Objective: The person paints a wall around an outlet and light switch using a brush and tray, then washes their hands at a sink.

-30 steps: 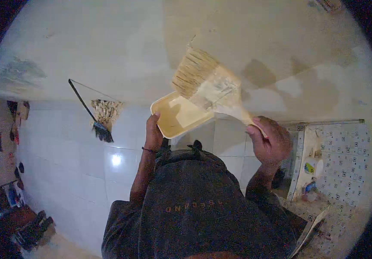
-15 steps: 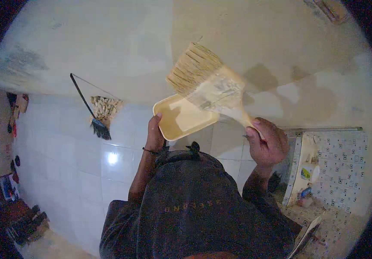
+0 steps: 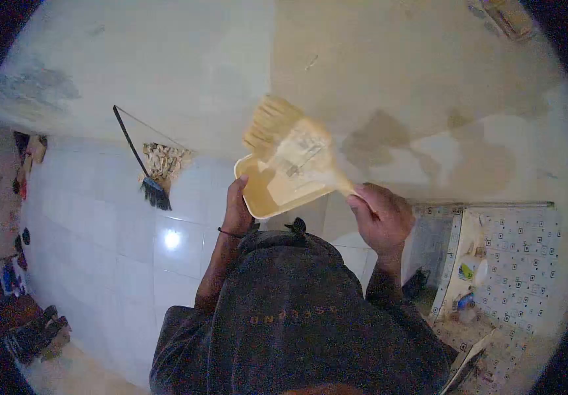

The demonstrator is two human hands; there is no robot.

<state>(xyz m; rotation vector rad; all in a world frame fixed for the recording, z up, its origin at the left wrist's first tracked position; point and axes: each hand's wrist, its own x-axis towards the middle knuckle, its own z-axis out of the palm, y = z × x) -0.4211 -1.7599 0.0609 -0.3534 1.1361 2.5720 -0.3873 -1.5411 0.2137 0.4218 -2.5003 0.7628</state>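
My left hand (image 3: 236,209) grips the left side of a shallow yellow tub (image 3: 267,201), its thumb over the rim. In my right hand (image 3: 384,217) is the handle of a wide paintbrush (image 3: 307,148), closed between thumb and fingers. The brush is tilted, with its paint-coated bristles pointing up and left. Its body passes in front of the tub's upper right part and hides it. Ahead stands a wall (image 3: 336,59), pale on the left and beige on the right, with the brush's shadow falling on it.
A black-handled broom (image 3: 155,194) lies at the left beside a crumpled patterned cloth or heap (image 3: 165,161) at the wall's foot. White floor tiles (image 3: 99,217) stretch left. At right is a patterned tiled area (image 3: 521,263) with a ledge holding containers (image 3: 471,270).
My right hand has moved left, carrying the paintbrush left and its bristles lower, closer over the tub. The left hand and tub have hardly shifted.
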